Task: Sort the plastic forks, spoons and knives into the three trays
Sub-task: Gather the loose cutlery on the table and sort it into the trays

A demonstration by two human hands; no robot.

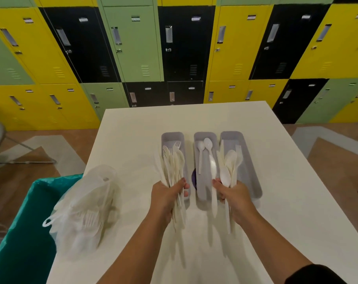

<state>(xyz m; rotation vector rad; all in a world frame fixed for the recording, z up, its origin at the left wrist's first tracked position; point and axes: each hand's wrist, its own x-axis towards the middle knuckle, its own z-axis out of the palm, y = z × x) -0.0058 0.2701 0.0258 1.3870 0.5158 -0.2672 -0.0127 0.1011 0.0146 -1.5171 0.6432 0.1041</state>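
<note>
Nearest to us are our two forearms, reaching out over the white counter [256, 160], each ending in a fist full of white plastic cutlery. Our left hand [165, 196] grips a thick mixed bundle [174, 162] in which fork tines and what look like knife blades show, fanned over the left tray [172, 138]. Our right hand [232, 194] holds a smaller bunch [229, 160] with spoon bowls and at least one fork, raised over the right tray [247, 160]. Between the hands sits the middle tray [200, 199], which holds two spoons [208, 152]; whether anything already lies in the outer trays we cannot tell, since the bundles cover them. Out to the left of our left hand, near the counter edge, a clear plastic bag [85, 206] holds more cutlery, blurred, and beyond it stands a bin with a teal liner [24, 238]. We judge the risk plain: both hands are full, so neither is free to pick out single pieces, and loosening either grip could spill mixed pieces into a tray or onto the counter. The slim, smooth handles could slide against one another. The bag also sits close enough to the edge to tip toward the bin. Behind the counter the lockers [133, 42] carry small labels, but nothing on them is legible, and no brand shows anywhere.
</note>
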